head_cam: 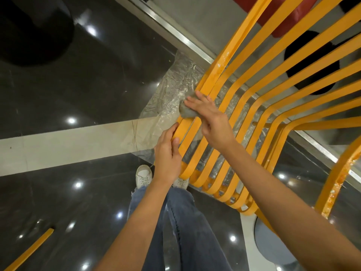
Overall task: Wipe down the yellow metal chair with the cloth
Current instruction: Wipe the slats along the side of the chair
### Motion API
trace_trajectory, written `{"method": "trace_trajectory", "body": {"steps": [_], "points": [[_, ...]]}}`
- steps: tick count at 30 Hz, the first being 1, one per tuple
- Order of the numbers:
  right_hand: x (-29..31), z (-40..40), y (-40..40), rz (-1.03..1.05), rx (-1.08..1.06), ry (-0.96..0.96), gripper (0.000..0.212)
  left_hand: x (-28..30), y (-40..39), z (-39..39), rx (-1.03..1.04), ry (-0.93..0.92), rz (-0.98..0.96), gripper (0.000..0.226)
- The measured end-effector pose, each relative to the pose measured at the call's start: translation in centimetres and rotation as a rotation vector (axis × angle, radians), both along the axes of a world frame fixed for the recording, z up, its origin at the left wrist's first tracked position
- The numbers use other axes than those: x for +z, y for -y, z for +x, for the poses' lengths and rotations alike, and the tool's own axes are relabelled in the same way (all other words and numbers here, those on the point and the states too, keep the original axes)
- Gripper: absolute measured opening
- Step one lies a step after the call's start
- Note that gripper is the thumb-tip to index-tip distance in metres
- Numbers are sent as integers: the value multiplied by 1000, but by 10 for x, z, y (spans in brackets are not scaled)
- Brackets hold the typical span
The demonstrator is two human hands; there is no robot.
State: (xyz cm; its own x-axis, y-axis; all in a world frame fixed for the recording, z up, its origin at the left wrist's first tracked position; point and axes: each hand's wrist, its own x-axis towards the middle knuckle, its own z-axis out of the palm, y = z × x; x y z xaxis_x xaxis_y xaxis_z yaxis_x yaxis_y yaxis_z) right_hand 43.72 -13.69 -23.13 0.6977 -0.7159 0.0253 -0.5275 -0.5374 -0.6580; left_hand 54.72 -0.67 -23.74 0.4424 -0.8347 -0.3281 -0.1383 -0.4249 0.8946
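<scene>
Two hands work on the yellow slatted metal chair point(230, 106): the left hand point(168, 151) grips the outermost slat, while beyond it the right hand point(211, 122) presses a crumpled grey cloth point(186, 112) with straight fingers onto the seat's left edge, above clear plastic sheeting point(172, 94) on the dark polished floor point(78, 85).

Glossy dark floor point(58, 90), pale stripe point(68, 141), crumpled plastic sheet point(172, 90).

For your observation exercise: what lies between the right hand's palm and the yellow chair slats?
A grey cloth, pressed by the right hand onto the yellow chair's slats, in the head view.
</scene>
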Motion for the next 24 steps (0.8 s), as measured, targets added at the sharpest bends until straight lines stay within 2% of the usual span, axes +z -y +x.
{"method": "trace_trajectory", "body": {"steps": [3, 6, 8, 13, 15, 17, 18, 22, 24], "points": [[2, 23, 24, 8, -171, -17, 49, 0, -1, 1, 16, -19, -1, 39], [3, 19, 4, -37, 70, -3, 39, -1, -6, -3, 83, -36, 21, 39], [9, 4, 1, -37, 238, -82, 36, -1, -10, -7, 128, -50, 50, 41], [21, 38, 46, -161, 134, -417, 25, 4, -8, -5, 140, -82, 81, 61], [23, 45, 32, -164, 286, -460, 27, 4, -7, -2, 109, -107, 84, 66], [24, 36, 16, -99, 469, -411, 29, 5, -7, 0, 93, -125, 92, 69], [26, 31, 19, -72, 492, -395, 29, 4, -7, 1, 94, -126, 93, 69], [20, 39, 59, -156, 279, -442, 26, -1, -8, 0, 109, -116, 84, 69], [20, 46, 54, -191, 237, -480, 24, 0, -8, -1, 118, -122, 76, 70]]}}
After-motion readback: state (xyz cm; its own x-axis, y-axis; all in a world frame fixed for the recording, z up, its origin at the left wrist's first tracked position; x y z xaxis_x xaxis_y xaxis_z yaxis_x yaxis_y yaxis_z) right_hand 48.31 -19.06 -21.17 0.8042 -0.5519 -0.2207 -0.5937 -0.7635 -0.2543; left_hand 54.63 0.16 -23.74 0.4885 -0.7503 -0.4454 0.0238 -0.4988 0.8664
